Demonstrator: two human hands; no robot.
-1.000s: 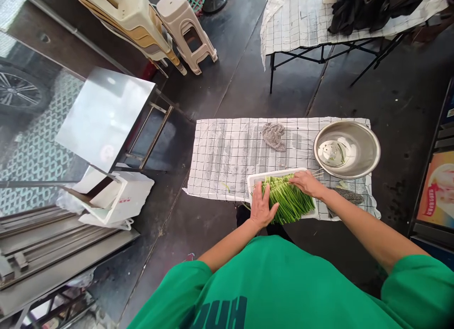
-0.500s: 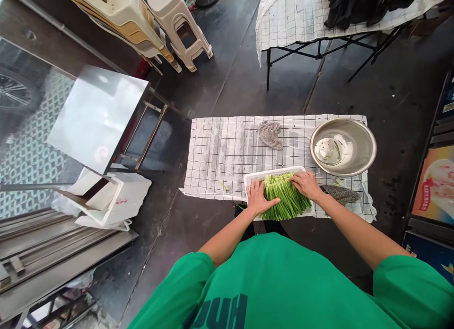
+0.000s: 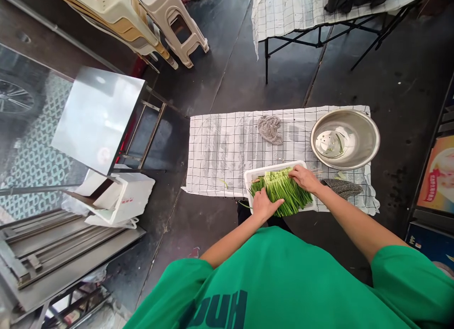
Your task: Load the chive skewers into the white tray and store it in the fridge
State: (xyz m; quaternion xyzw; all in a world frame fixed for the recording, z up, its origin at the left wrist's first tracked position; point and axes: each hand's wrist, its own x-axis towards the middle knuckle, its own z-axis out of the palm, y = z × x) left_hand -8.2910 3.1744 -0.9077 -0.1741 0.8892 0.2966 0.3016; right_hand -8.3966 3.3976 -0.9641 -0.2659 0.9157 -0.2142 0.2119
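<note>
A white tray (image 3: 249, 178) at the table's near edge holds a thick bed of green chives (image 3: 289, 196). Their pale ends lie toward the far side, and thin wooden skewers (image 3: 317, 171) stick out on the right. My left hand (image 3: 263, 205) rests on the chives' left part, thumb spread away from the fingers, which reach down into the leaves. At the upper right corner of the tray, my right hand (image 3: 304, 178) has its fingers closed on the skewered chives near the pale ends. Its fingertips are partly hidden.
A steel bowl (image 3: 369, 135) with green scraps stands right on the checked tablecloth (image 3: 213, 154). A grey-brown cloth (image 3: 270, 129) and a dark cloth (image 3: 344, 188) lie nearby. Beyond are plastic stools (image 3: 177, 26), a metal-topped table (image 3: 99, 116) and another covered table (image 3: 283, 16).
My left hand has slid down and right from the tray's left rim onto the leaves, uncovering the left chives. My right hand stays near the same corner. The view has shifted slightly.
</note>
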